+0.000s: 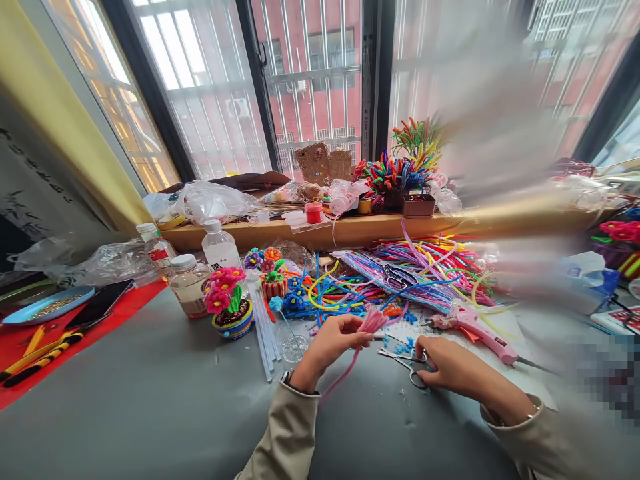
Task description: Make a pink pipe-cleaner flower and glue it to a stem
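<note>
In my left hand point(338, 343) is a bundle of pink pipe cleaners point(373, 321), pinched between thumb and fingers. One pink stem trails down from it past my wrist. My right hand point(443, 363) grips a small pair of metal scissors point(411, 363) by the finger loops, low over the table. The scissor blades point left toward the pink bundle and stand apart from it. Blue fuzzy clippings point(406, 345) lie on the paper around the blades. Behind my right hand rests a pink hot glue gun point(483, 332).
Pipe cleaners point(345, 287) of many colours heap up behind my hands. Left of them stand a potted pink flower point(234, 327), clear glue sticks point(265, 333) and bottles point(190, 287). A cluttered ledge point(240, 230) runs below the window. A blur covers part of the right side.
</note>
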`<state>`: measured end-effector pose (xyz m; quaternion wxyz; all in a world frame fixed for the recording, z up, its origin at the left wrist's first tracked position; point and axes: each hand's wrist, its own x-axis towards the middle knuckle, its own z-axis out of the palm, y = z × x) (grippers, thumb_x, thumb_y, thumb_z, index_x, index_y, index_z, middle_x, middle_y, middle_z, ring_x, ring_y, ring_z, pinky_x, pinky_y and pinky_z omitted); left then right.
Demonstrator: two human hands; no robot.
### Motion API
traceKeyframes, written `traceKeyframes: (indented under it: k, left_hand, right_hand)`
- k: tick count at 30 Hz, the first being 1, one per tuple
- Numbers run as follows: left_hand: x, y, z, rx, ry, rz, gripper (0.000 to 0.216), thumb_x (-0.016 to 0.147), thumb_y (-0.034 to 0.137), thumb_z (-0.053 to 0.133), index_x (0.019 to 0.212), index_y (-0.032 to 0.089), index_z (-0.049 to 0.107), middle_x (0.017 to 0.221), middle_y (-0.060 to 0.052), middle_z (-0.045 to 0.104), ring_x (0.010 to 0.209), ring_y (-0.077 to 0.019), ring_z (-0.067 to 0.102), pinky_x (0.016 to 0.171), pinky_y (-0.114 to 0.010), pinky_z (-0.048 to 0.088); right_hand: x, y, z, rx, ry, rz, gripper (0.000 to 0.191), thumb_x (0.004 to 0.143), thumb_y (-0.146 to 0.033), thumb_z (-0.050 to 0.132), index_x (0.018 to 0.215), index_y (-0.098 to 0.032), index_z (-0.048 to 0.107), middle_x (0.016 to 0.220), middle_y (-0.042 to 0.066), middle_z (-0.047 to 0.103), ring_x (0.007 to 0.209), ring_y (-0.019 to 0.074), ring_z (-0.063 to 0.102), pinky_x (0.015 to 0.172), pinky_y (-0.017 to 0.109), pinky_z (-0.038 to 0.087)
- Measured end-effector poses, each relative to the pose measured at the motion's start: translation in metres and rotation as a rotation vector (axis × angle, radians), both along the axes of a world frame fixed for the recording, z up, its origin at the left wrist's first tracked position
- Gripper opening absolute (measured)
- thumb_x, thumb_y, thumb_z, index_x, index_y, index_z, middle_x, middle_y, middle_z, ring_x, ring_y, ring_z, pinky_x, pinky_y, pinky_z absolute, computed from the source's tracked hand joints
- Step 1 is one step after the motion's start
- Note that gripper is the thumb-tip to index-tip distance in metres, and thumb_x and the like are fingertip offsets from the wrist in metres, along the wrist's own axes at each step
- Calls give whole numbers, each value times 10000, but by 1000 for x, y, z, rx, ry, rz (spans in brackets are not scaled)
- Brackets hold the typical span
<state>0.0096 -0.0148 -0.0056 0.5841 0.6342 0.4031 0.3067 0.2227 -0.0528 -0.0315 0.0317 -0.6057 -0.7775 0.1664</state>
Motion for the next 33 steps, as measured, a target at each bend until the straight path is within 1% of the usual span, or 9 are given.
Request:
traceKeyframes:
  k: [6, 9, 13, 18, 22, 26, 28, 30, 33]
  left_hand:
    - [4, -4, 0, -137, -161, -33, 269, 572, 350, 641, 693, 111, 612, 627, -22, 562, 577, -100, 497, 600, -226, 375]
    - [7, -5, -3, -171, -195, -12, 272, 561, 350, 652, 683, 111, 609, 633, -25, 574, 595, -108, 516, 624, -238, 386]
    - [12, -5, -9, -230, -171, -21, 284, 537, 345, 669, 664, 105, 586, 639, -38, 594, 597, -118, 541, 636, -262, 402]
    - [15, -4, -13, -300, -169, -22, 296, 516, 341, 686, 653, 112, 556, 662, -50, 611, 616, -145, 577, 648, -290, 412]
    - [14, -3, -14, -346, -214, -27, 290, 516, 326, 693, 663, 106, 575, 670, -59, 613, 613, -136, 572, 646, -278, 404]
    - [14, 1, -18, -361, -327, 72, 294, 516, 303, 699, 724, 110, 623, 718, -42, 600, 648, -90, 534, 621, -206, 372]
    - [14, 3, -21, -333, -370, 144, 273, 522, 302, 694, 721, 124, 635, 691, -17, 584, 614, -66, 504, 561, -179, 340]
    - [14, 5, -22, -302, -397, 193, 252, 531, 309, 687, 699, 128, 637, 654, -3, 567, 578, -58, 480, 531, -177, 321]
    - [15, 6, -22, -254, -402, 236, 232, 543, 306, 680, 676, 122, 634, 628, 5, 554, 552, -53, 457, 540, -183, 325]
  right_hand:
    - [-4, 1, -2, 81, 59, -58, 149, 631, -254, 508, 740, -153, 510, 701, 66, 583, 633, 185, 500, 523, 258, 295]
    - [-8, 7, 2, 88, 429, -49, 226, 710, -388, 461, 720, -165, 494, 615, 21, 541, 538, 131, 467, 480, 238, 309]
    - [-28, 12, 3, -96, 1013, -31, 335, 716, -493, 432, 803, -172, 468, 514, -37, 475, 411, 89, 423, 391, 209, 324]
    - [-41, 12, 0, -36, 1203, -125, 270, 661, -422, 557, 656, -160, 490, 531, -29, 495, 434, 79, 447, 409, 205, 355]
    - [-32, 22, 0, 157, 1253, -247, 252, 710, -411, 504, 688, -161, 533, 576, -14, 498, 456, 80, 433, 437, 218, 368]
    - [-31, 34, 0, 568, 976, -359, 280, 719, -376, 492, 900, -178, 572, 927, 70, 525, 812, 173, 496, 635, 275, 422]
    - [-36, 34, 1, 675, 909, -382, 267, 748, -381, 449, 845, -175, 589, 953, 76, 520, 886, 186, 476, 702, 288, 409]
    - [-42, 30, 2, 569, 945, -351, 321, 775, -410, 395, 703, -165, 590, 784, 62, 562, 763, 165, 514, 672, 282, 412]
    - [-53, 23, 3, 215, 1034, -170, 335, 746, -447, 429, 648, -161, 576, 603, 24, 565, 575, 132, 512, 565, 256, 415]
